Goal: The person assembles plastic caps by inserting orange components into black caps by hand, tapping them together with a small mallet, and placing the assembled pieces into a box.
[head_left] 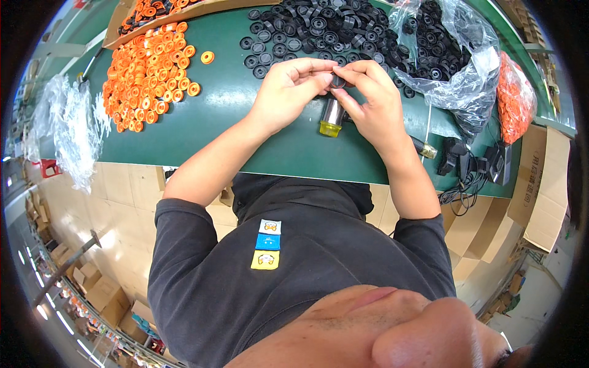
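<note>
Over the green table, my left hand [293, 92] and my right hand [374, 101] meet with fingertips pinched on a small black round part [337, 81]. Fingers cover much of it. Just below them lies a mallet-like tool with a metal barrel and a translucent yellow end [330, 127]; my right hand hides part of it. A big heap of black round plastic caps [319, 30] spreads beyond my hands. To the left is a pile of orange round plastic caps [147, 76], with a single orange cap [208, 57] apart from it.
A clear plastic bag of black parts [445, 55] stands at the back right, beside a bag of orange parts [515, 98]. Black devices with cables [469, 162] sit near the right front edge. An open carton [178, 15] holds parts at the back left; crumpled plastic [76, 132] hangs at left.
</note>
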`<control>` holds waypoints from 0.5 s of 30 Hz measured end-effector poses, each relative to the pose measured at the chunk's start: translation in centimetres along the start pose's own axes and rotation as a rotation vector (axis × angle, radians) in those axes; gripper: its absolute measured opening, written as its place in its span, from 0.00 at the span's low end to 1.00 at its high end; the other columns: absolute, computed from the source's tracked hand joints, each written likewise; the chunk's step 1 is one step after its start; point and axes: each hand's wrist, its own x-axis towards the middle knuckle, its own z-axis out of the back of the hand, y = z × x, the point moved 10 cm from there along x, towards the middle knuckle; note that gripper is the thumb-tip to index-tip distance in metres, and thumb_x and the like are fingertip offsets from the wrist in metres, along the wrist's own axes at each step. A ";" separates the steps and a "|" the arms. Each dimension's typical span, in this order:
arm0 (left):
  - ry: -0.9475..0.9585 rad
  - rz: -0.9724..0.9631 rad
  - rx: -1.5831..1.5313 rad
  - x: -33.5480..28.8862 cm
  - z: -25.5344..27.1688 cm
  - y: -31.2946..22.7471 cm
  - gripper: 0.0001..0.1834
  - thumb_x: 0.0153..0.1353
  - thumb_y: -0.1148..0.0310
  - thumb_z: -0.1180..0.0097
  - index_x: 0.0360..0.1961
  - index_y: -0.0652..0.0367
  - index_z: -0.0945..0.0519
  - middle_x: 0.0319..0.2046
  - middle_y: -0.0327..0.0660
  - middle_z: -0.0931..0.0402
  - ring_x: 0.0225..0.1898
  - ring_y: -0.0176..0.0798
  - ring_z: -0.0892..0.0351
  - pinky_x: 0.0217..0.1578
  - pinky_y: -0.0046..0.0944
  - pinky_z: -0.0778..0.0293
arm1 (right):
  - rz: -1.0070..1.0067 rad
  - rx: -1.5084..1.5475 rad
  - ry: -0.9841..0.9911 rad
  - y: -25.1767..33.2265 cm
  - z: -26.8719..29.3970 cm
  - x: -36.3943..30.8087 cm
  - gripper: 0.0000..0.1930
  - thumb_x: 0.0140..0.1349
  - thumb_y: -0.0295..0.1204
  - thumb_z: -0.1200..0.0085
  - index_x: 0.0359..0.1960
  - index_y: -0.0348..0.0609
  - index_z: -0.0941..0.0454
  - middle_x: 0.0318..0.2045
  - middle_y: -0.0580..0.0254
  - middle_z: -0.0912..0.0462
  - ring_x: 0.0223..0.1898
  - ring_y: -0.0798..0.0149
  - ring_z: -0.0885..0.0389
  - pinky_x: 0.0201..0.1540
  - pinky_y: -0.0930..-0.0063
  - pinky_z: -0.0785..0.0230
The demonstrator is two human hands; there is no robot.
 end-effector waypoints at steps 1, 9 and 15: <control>-0.004 -0.010 -0.012 -0.1 -0.1 -0.1 0.17 0.70 0.74 0.45 0.57 0.68 0.22 0.46 0.42 0.17 0.46 0.31 0.19 0.50 0.33 0.23 | 0.001 0.001 0.000 0.0 0.0 0.0 0.17 0.50 0.21 0.32 0.43 0.36 0.18 0.40 0.54 0.19 0.41 0.52 0.18 0.44 0.66 0.23; -0.027 -0.102 -0.042 0.0 -0.1 -1.0 0.15 0.69 0.74 0.42 0.54 0.68 0.23 0.46 0.44 0.17 0.47 0.33 0.18 0.51 0.34 0.22 | -0.513 0.817 -0.074 -4.7 -2.3 -1.5 0.13 0.61 0.23 0.35 0.47 0.33 0.18 0.41 0.60 0.20 0.43 0.69 0.17 0.47 0.75 0.22; -0.050 -0.100 -0.054 -0.4 -0.2 -1.7 0.14 0.66 0.76 0.40 0.52 0.68 0.23 0.45 0.44 0.18 0.47 0.33 0.18 0.52 0.33 0.23 | -0.605 0.808 0.030 -5.5 -3.2 -2.1 0.13 0.66 0.26 0.38 0.49 0.33 0.20 0.39 0.61 0.17 0.41 0.72 0.17 0.44 0.78 0.22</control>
